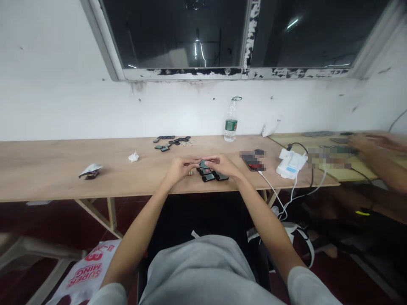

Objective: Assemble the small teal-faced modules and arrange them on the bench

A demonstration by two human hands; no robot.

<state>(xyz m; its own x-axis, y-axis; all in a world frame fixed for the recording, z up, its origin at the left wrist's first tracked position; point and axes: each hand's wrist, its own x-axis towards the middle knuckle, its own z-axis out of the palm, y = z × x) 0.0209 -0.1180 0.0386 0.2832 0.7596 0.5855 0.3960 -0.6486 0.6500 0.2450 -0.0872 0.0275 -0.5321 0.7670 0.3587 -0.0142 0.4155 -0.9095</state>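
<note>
Both my hands meet over the near edge of a long wooden table (pixel 47 169). My left hand (pixel 179 167) and my right hand (pixel 222 165) pinch a small dark rectangular part (pixel 203 164) between their fingertips. Just below it on the table lie several more of these small dark parts (pixel 212 175). A tiny metal piece (pixel 190 173) lies by my left hand.
Another heap of dark parts (pixel 170 142) lies further back. A water bottle (pixel 231 120) stands by the wall. A crumpled tissue (pixel 134 157), a wrapper (pixel 90 170), a phone (pixel 252 161) and a white charger (pixel 291 164) with cables lie around. Another person's arm (pixel 378 154) works at the right.
</note>
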